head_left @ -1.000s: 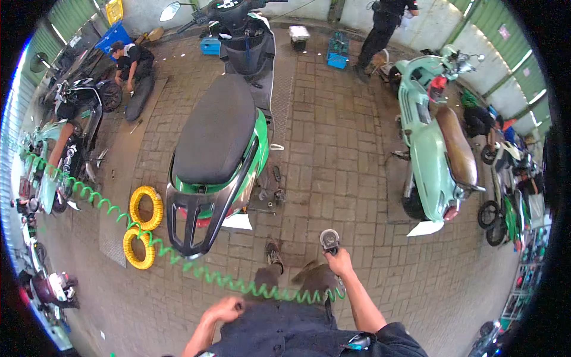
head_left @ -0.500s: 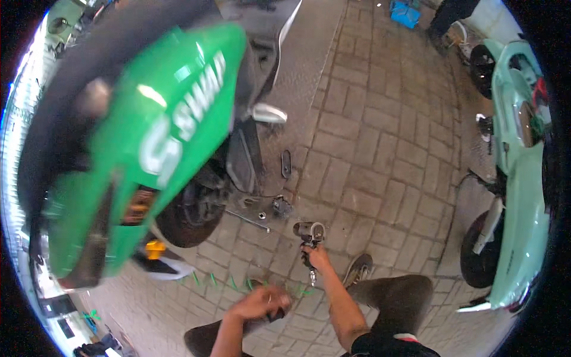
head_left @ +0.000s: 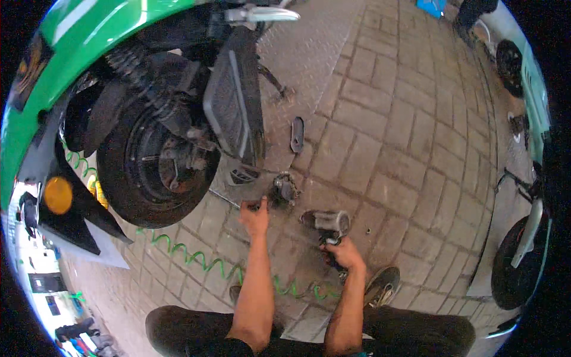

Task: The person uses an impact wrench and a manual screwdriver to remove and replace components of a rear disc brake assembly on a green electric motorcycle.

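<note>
My right hand [head_left: 347, 254] is shut on a pistol-shaped metal air tool [head_left: 326, 221], with a green coiled hose [head_left: 196, 254] below it. My left hand [head_left: 254, 215] is reaching low, fingers curled around something small and dark that I cannot make out, beside a thin metal rod [head_left: 223, 198] on the paving. Just beyond it lies a dark metal part [head_left: 285, 189]. Above them is the scooter's rear wheel [head_left: 137, 196], with its shock absorber, hub and a green body panel [head_left: 80, 33]. A small oblong dark piece [head_left: 297, 134] lies on the ground farther up.
A ridged metal plate [head_left: 297, 53] runs along the scooter on the paving [head_left: 404, 149]. A mint scooter [head_left: 514, 262] stands at the right. A blue container [head_left: 431, 6] and a dark-trousered leg [head_left: 476, 18] show at the top. Yellow coils [head_left: 98, 190] are partly hidden behind the wheel.
I have moved up to the green scooter and squatted lower, so its rear wheel now fills the upper left. My left hand has reached forward to the ground; my right still grips the tool.
</note>
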{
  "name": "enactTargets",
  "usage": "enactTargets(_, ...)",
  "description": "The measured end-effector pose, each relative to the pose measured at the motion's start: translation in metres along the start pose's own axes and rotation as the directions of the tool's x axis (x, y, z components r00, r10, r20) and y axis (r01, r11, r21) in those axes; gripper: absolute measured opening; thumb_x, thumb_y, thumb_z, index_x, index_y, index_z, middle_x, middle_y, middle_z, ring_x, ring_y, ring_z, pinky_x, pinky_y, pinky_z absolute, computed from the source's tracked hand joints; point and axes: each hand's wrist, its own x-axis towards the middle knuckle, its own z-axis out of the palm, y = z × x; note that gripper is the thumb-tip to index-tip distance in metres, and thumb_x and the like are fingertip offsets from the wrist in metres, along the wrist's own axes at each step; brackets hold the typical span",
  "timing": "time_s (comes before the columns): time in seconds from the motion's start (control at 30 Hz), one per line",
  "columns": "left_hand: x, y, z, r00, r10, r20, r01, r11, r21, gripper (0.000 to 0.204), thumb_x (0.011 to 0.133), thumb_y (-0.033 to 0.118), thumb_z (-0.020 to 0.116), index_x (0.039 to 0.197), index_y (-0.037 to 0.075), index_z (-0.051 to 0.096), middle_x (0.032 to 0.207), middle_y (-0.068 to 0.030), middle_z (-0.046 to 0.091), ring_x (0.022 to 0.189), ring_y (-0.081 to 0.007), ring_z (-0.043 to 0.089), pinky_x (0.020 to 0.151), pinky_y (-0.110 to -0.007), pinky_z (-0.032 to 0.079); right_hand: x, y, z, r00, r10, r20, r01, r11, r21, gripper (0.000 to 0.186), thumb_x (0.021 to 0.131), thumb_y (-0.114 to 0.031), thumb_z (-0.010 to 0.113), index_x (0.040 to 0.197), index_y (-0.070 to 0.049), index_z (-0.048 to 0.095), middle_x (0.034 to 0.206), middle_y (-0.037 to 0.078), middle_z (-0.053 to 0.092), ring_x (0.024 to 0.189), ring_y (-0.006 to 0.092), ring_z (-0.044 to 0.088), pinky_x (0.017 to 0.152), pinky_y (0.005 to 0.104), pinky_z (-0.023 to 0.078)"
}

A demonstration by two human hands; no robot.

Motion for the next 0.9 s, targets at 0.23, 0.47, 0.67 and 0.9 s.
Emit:
enactTargets(0.23, -0.015, 0.037, -0.027, 0.909, 0.005, 0.416, 0.4, 0.268, -0.877, 0.024, 0.093, 0.009, 0.067, 0.105, -0.005, 0.051, 0.108, -0.02, 0.064, 0.096, -0.0351, 0.072, 0.084, -0.042, 0.067, -0.016, -0.015, 0.035, 0.963, -0.248, 0.102, 0.245, 0.969, 0.041, 0.035, 0.079, -0.006, 0.081, 0.111, -0.001, 0.069, 0.089, 0.002, 0.071, 0.073, 0.0165, 0.066, 0.063, 0.0347, 0.053)
enactTargets(0.47, -0.015, 0.065, -0.075, 0.937, 0.045, 0.345, 0.342, 0.068, -0.937, 0.03, 0.103, 0.017, 0.051, 0.116, -0.01, 0.048, 0.114, -0.0259, 0.064, 0.099, -0.0375, 0.074, 0.088, -0.043, 0.066, -0.042, -0.069, 0.078, 0.963, -0.223, 0.155, 0.183, 0.955, 0.233, 0.038, 0.08, -0.014, 0.086, 0.115, -0.005, 0.071, 0.099, 0.001, 0.073, 0.086, 0.0163, 0.069, 0.077, 0.0324, 0.055)
enactTargets(0.67, -0.022, 0.084, -0.088, 0.939, 0.109, 0.327, 0.323, 0.049, -0.945, 0.041, 0.109, 0.033, 0.047, 0.123, -0.006, 0.05, 0.117, -0.0209, 0.067, 0.111, -0.0383, 0.07, 0.095, -0.05, 0.061, -0.038, -0.068, 0.099, 0.926, -0.363, 0.1, 0.321, 0.899, 0.297, 0.044, 0.075, -0.004, 0.085, 0.115, -0.002, 0.069, 0.101, 0.005, 0.073, 0.087, 0.0188, 0.069, 0.076, 0.033, 0.055)
enactTargets(0.9, -0.037, 0.088, -0.077, 0.889, 0.136, 0.437, 0.455, -0.17, -0.874, 0.038, 0.107, 0.046, 0.051, 0.113, 0.008, 0.054, 0.105, -0.0074, 0.066, 0.113, -0.0314, 0.067, 0.1, -0.054, 0.056, -0.045, -0.07, 0.12, 0.937, -0.343, 0.067, 0.327, 0.928, 0.177, 0.047, 0.075, -0.007, 0.088, 0.118, -0.004, 0.069, 0.107, 0.004, 0.072, 0.093, 0.0184, 0.068, 0.081, 0.0345, 0.057)
